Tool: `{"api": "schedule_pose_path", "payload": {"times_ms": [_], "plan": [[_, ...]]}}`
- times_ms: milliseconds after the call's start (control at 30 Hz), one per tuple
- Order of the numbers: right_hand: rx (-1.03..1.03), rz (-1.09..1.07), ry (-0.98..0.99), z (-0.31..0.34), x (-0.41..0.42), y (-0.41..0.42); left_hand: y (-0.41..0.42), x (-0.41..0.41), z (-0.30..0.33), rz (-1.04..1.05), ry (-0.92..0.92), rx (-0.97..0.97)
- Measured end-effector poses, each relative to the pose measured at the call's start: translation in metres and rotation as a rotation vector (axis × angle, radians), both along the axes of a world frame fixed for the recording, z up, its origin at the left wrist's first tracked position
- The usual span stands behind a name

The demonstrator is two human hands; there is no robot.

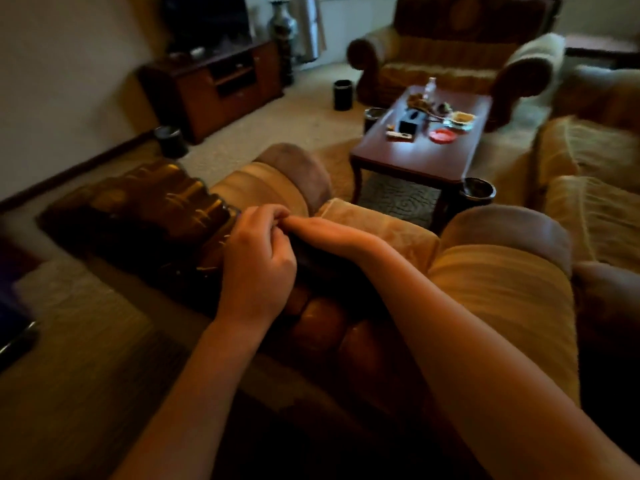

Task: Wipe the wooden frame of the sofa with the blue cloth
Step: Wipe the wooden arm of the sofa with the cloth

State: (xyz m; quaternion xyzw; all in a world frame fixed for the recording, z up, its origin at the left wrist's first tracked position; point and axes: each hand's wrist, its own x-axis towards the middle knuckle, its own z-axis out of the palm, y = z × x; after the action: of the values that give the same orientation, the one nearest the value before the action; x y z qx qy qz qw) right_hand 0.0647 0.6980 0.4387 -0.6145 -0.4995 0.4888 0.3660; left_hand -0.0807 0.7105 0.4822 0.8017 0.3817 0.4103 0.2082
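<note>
The sofa's carved, glossy dark wooden frame [145, 209] runs along the top of the backrest at centre left. My left hand [258, 261] hovers over its right end with fingers curled, pinching the edge of a dark cloth [311, 259] whose blue barely shows in the dim light. My right hand [325, 233] reaches in from the right. Its fingers stretch out along the top of the cloth, and their tips meet my left fingertips. Most of the cloth is hidden under my hands.
Tan and brown sofa cushions [495, 282] lie right of my hands. A red-brown coffee table [415, 157] with small items stands ahead, with dark bins [478, 192] around it. An armchair [450, 53] is at the back and a TV cabinet [221, 88] at the left wall.
</note>
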Motion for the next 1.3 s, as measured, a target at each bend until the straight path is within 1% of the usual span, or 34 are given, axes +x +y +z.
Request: {"api": "schedule_pose_path", "payload": {"times_ms": [33,67,100,133,167,233,300,400,500,567,633,700,800,900,967,1000,1067,1133,1200,1300], "plan": [[-0.032,0.057,-0.063,-0.006,0.009,-0.006,-0.005,-0.003,-0.002,0.048,-0.027,0.022],[-0.008,0.167,-0.099,-0.010,0.011,-0.011,-0.010,-0.005,-0.005,0.094,-0.055,0.041],[0.073,0.247,-0.154,-0.012,0.013,-0.010,-0.014,-0.006,-0.007,0.131,-0.079,0.062],[-0.041,0.146,-0.290,0.002,0.005,-0.003,-0.018,-0.005,-0.008,0.164,-0.097,0.085],[-0.107,0.094,-0.268,0.016,-0.001,-0.004,-0.020,-0.003,-0.010,0.196,-0.106,0.105],[0.004,0.035,-0.199,0.022,0.000,-0.014,-0.021,0.002,-0.012,0.253,-0.130,0.106],[0.129,0.095,-0.275,0.028,-0.004,-0.014,-0.020,0.006,-0.013,0.304,-0.155,0.096],[0.235,0.177,-0.290,0.041,-0.016,-0.001,-0.021,0.005,-0.014,0.349,-0.156,0.115],[0.152,0.218,-0.207,0.050,-0.022,0.019,-0.021,0.005,-0.013,0.354,-0.171,0.124],[0.053,0.192,-0.125,0.036,-0.016,0.025,-0.020,0.005,-0.015,0.342,-0.197,0.125],[-0.080,0.148,-0.045,0.020,-0.003,0.016,-0.020,0.006,-0.017,0.331,-0.219,0.122],[-0.150,0.110,-0.033,0.012,0.007,-0.004,-0.020,0.006,-0.016,0.320,-0.230,0.118],[-0.086,0.089,-0.133,0.018,0.017,-0.036,-0.020,0.009,-0.016,0.321,-0.233,0.113],[0.111,0.152,-0.280,0.035,0.005,-0.048,-0.020,0.008,-0.017,0.339,-0.243,0.103],[0.200,0.170,-0.364,0.043,-0.008,-0.033,-0.020,0.007,-0.016,0.350,-0.247,0.108],[0.223,0.168,-0.351,0.046,-0.013,-0.023,-0.020,0.007,-0.016,0.352,-0.247,0.110],[0.199,0.182,-0.235,0.051,-0.018,-0.002,-0.020,0.008,-0.016,0.355,-0.249,0.109],[0.110,0.191,-0.137,0.045,-0.015,0.011,-0.020,0.008,-0.017,0.356,-0.251,0.106],[-0.014,0.151,-0.057,0.027,-0.007,0.014,-0.019,0.007,-0.018,0.349,-0.262,0.099],[-0.142,0.055,-0.029,0.009,0.006,-0.005,-0.019,0.006,-0.018,0.342,-0.277,0.085]]}}
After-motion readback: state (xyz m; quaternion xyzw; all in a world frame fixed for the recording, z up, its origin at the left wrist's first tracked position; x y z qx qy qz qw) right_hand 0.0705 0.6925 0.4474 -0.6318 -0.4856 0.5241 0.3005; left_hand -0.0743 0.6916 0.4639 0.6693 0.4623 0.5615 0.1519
